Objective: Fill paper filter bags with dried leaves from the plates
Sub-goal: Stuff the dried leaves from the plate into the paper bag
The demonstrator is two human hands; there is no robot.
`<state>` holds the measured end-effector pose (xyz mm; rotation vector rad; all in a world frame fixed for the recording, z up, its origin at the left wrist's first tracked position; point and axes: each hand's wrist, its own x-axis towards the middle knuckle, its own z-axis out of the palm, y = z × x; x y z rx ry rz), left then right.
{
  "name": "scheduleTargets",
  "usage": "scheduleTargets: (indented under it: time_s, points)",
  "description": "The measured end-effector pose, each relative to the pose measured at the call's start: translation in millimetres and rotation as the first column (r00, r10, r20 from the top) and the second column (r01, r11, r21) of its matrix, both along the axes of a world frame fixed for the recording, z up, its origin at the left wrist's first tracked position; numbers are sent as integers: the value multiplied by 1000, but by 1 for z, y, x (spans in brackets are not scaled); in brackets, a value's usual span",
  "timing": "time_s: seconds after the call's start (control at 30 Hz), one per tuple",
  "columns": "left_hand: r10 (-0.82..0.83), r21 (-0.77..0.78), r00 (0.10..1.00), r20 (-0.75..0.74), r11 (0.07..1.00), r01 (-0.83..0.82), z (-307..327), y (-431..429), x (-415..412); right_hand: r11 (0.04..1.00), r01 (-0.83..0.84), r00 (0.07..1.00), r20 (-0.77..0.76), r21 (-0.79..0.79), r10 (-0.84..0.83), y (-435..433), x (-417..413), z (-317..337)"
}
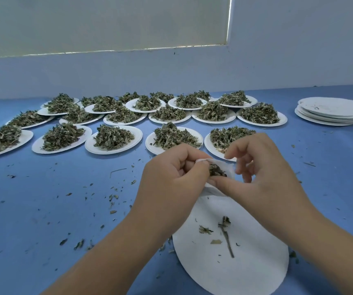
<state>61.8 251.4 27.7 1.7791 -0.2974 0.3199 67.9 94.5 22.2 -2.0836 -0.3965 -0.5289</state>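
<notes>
Pinching filter bag (230,168) of leaves (216,170), seemingly both hands (171,177) (263,167).

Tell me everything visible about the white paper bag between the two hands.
The paper filter bag is small, white and thin, slightly crumpled. Its mouth is open toward the camera, with dark dried leaves showing inside. The left hand grips its left edge; the right hand holds its near edge with the thumb. It is held above a white plate.
</notes>
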Motion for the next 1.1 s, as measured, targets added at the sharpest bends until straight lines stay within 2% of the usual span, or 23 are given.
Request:
scheduleTargets:
  time_s: [0.07,0.13,0.2,0.33,0.4,0.53,0.63,0.73,0.87,0.97,1.1]
  points:
    - [-19,7,1000,-9,1000,19,0,0,-1,995,-52,967,-244,87,72,1,6,1]
    - [-40,10,999,1,999,40,1,1,-2,969,-148,857,-463,198,226,-1,11,4]
    - [-35,19,999,34,999,34,1,1,-4,934,-211,765,-546,289,342,-4,16,9]
    - [-5,65,994,106,998,-2,4,-1,-7,947,-228,772,-551,228,318,5,26,18]
    - [2,45,994,109,999,-7,5,0,-7,967,-218,799,-545,129,253,16,30,23]
    - [20,-44,996,85,999,-17,9,3,-4,969,-181,863,-500,-167,75,38,41,31]
    - [61,-80,996,70,995,-55,9,6,-2,948,-183,882,-469,-261,41,44,44,33]
    - [92,-122,995,36,989,-87,8,10,2,960,-250,857,-491,-127,158,37,42,33]
    - [158,-119,986,57,981,-151,7,14,7,913,-405,720,-600,46,349,16,39,44]
    - [143,-114,988,60,984,-136,6,14,7,896,-406,654,-628,179,422,7,38,53]
    - [118,-111,991,63,988,-111,6,11,5,929,-359,689,-644,96,333,15,41,52]
